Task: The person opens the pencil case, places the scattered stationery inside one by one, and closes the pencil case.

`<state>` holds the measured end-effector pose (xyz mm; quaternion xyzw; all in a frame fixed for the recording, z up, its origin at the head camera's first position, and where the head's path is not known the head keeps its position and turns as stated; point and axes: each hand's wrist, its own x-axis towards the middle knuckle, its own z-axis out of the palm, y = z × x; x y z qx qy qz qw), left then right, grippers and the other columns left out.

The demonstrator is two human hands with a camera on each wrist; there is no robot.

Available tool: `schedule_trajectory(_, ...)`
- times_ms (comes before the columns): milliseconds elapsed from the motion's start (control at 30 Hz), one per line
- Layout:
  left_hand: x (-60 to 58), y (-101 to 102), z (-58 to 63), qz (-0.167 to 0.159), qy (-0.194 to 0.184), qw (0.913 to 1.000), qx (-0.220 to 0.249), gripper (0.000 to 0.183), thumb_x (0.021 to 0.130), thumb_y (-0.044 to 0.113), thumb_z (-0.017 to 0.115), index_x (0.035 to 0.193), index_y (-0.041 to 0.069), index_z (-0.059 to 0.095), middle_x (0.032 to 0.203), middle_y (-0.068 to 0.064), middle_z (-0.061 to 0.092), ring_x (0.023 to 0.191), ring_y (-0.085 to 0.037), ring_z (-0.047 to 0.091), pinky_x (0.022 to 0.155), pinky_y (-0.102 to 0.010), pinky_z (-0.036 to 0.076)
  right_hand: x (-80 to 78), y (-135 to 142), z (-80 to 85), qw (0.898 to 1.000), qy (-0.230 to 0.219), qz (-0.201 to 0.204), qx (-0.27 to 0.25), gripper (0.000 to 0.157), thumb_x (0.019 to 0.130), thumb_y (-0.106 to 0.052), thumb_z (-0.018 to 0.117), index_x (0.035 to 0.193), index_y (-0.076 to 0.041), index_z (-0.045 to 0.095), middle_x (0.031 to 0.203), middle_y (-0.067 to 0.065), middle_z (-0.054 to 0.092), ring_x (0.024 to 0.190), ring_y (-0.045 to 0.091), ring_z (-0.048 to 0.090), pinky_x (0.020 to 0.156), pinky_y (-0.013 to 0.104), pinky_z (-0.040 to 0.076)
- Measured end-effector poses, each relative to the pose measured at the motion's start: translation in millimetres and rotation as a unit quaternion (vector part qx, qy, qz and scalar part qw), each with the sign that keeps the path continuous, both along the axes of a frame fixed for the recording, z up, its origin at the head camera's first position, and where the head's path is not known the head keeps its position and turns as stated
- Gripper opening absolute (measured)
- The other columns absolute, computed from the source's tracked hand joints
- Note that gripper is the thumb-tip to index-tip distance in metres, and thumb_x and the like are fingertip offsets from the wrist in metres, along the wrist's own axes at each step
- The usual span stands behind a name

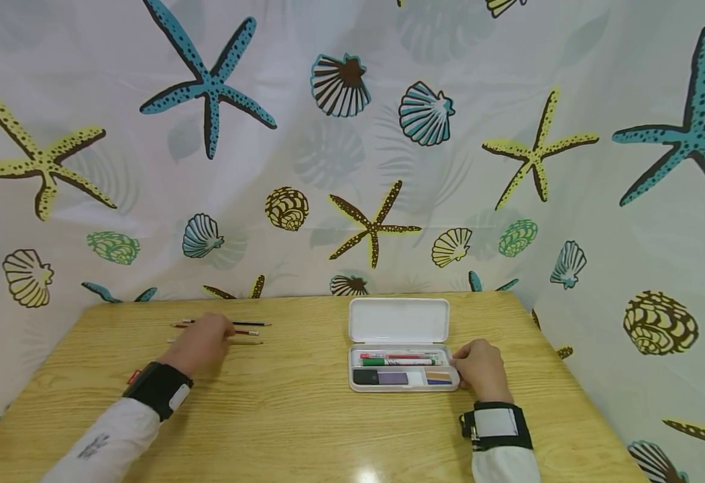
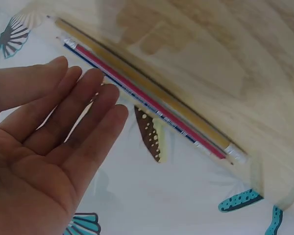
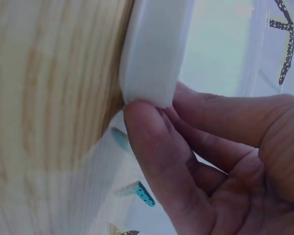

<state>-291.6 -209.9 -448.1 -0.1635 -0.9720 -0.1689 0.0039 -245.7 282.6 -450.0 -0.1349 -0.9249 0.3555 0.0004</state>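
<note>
My left hand [image 1: 204, 343] is over several pencils on the left side of the table. Its fingers are loosely bent, with nothing between them in the left wrist view. A dark pencil [image 1: 248, 324], a red pencil [image 1: 247, 332] and a yellow pencil [image 2: 142, 85] lie roughly side by side, partly hidden by the hand in the head view. At the right, my right hand [image 1: 483, 369] pinches the right end of a white pencil case [image 3: 149, 54] between thumb and fingers. Its lid [image 1: 398, 320] stands raised behind the tray.
Inside the case lie a red pen [image 1: 382, 355], a green marker [image 1: 397, 362], a black block [image 1: 365, 377], a purple block [image 1: 393, 379] and a striped block [image 1: 439, 378]. The wooden table [image 1: 292, 416] ends at a patterned cloth [image 1: 304, 261] behind.
</note>
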Motion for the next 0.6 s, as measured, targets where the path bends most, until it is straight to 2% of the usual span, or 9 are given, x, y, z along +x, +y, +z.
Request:
schedule_trajectory(267, -2.3, -1, -10.4, -0.023, 0.025, 0.9993, -0.014, 0.007, 0.090, -0.006, 0.072, 0.088, 0.000, 0.075, 0.088, -0.008, 0.068, 0.085, -0.026, 0.064, 0.076, -0.046, 0.055, 0.0, -1, -0.5, 1.000, 0.000, -0.001, 0.000, 0.013, 0.093, -0.002, 0.071, 0.096, 0.011, 0.073, 0.085, 0.017, 0.069, 0.068, 0.023, 0.063, 0.053, 0.028, 0.053)
schedule_trajectory(400, -4.8, -2, -13.8, -0.030, 0.033, 0.9989, -0.015, 0.011, 0.088, -0.009, 0.072, 0.093, -0.001, 0.077, 0.094, -0.010, 0.071, 0.092, -0.029, 0.068, 0.082, -0.048, 0.056, 0.4, -1, -0.2, 1.000, 0.002, -0.003, -0.001, 0.013, 0.093, -0.001, 0.071, 0.096, 0.011, 0.073, 0.085, 0.017, 0.069, 0.068, 0.024, 0.063, 0.053, 0.028, 0.053)
schedule_trajectory(600, -8.0, -8, -18.7, -0.040, 0.050, 0.9979, -0.010, 0.016, 0.084, -0.014, 0.071, 0.085, 0.002, 0.073, 0.087, -0.007, 0.068, 0.082, -0.022, 0.063, 0.073, -0.043, 0.054, 0.4, 0, 0.3, 1.000, 0.001, -0.002, -0.003, 0.012, 0.093, -0.001, 0.071, 0.096, 0.011, 0.073, 0.085, 0.017, 0.069, 0.068, 0.024, 0.063, 0.053, 0.028, 0.052)
